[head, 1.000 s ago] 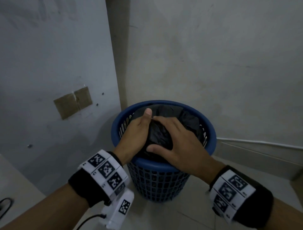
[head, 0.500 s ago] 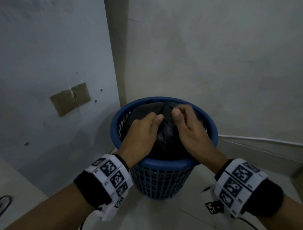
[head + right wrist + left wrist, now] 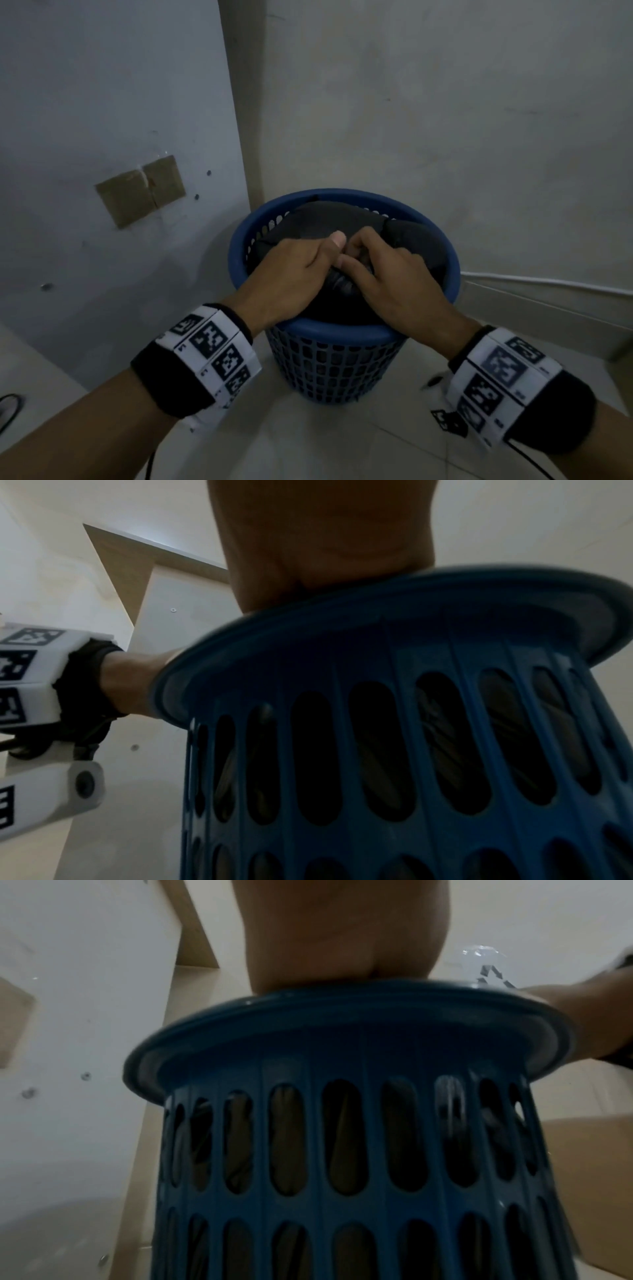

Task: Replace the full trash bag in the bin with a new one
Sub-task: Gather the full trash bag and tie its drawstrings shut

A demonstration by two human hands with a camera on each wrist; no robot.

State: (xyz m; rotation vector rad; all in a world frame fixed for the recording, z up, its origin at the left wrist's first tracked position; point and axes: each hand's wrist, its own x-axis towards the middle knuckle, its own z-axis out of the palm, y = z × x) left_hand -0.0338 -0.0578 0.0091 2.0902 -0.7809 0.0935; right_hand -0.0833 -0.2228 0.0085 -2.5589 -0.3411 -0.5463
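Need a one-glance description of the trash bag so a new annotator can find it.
Start at the room corner, where a blue slotted bin stands on the floor. The black trash bag bulges at its rim, with the left hand and right hand gathering its top. It is the only black, crinkled thing inside the blue plastic.

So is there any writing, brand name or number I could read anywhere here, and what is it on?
No readable words or brand names in any view.
Wristbands on the left hand and right hand: black-and-white square code patterns only; tiny characters beside them are too small and blurred to read.
Blue bin: no label visible.
Black trash bag: no print visible.
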